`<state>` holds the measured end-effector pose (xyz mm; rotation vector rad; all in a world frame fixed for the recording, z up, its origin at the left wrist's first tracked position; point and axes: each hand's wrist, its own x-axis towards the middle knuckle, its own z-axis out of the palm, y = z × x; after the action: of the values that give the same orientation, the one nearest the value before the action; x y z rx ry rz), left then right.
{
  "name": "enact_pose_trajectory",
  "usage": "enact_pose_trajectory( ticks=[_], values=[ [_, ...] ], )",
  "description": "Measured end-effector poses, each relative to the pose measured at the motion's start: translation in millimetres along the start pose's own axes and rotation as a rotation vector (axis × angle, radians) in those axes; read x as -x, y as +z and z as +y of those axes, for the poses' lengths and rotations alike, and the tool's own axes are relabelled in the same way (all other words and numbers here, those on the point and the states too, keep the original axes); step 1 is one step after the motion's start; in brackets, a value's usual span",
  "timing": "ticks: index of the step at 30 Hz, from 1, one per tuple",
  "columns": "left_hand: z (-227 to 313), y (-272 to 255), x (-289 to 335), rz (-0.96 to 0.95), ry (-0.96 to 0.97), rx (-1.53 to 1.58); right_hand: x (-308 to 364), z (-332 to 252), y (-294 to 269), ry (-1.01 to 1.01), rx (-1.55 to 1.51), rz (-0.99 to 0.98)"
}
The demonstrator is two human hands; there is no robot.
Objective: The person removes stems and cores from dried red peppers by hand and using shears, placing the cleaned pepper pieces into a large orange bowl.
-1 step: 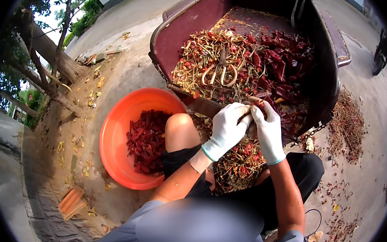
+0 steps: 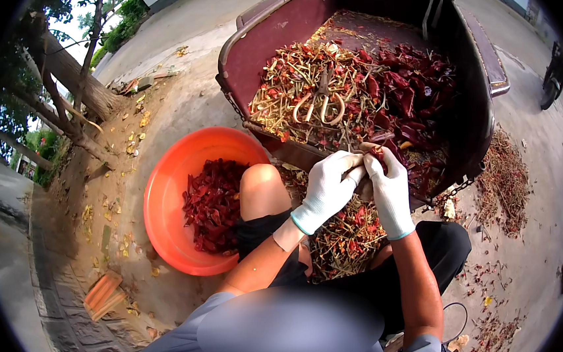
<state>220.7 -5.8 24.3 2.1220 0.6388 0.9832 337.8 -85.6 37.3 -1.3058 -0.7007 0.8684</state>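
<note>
Both my hands wear white knit gloves and meet over the near edge of a maroon cart bed (image 2: 274, 34). A dried red chili pepper (image 2: 377, 152) is pinched between their fingertips, partly hidden by the gloves. My left hand (image 2: 330, 187) reaches in from the left with fingers closed at the pepper. Upright beside it, my right hand (image 2: 391, 194) closes thumb and fingers on the same pepper. In the bed lie a heap of whole dried chilies (image 2: 413, 89) and a pile of stems and scraps (image 2: 287, 76). Scissors (image 2: 321, 103) with pale handles rest on the stems.
An orange basin (image 2: 162, 215) holding red chili pieces (image 2: 208, 208) stands left of my bare knee (image 2: 262, 187). More stems (image 2: 346, 240) are heaped between my legs, and another pile (image 2: 503, 178) lies right of the cart. Trees (image 2: 68, 67) and a brick piece (image 2: 104, 294) are at left.
</note>
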Motion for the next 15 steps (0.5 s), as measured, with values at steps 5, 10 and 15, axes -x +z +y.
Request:
enact_pose_trajectory(
  ticks=[5, 10, 15],
  values=[
    [-4, -14, 24, 0.003, -0.289, 0.373, 14, 17, 0, -0.113, 0.147, 0.052],
    [8, -41, 33, -0.092, -0.139, 0.234, 43, 20, 9, -0.103, 0.409, -0.192],
    [4, -58, 57, -0.276, -0.291, 0.478, 67, 4, 15, 0.284, 0.174, -0.412]
  ],
)
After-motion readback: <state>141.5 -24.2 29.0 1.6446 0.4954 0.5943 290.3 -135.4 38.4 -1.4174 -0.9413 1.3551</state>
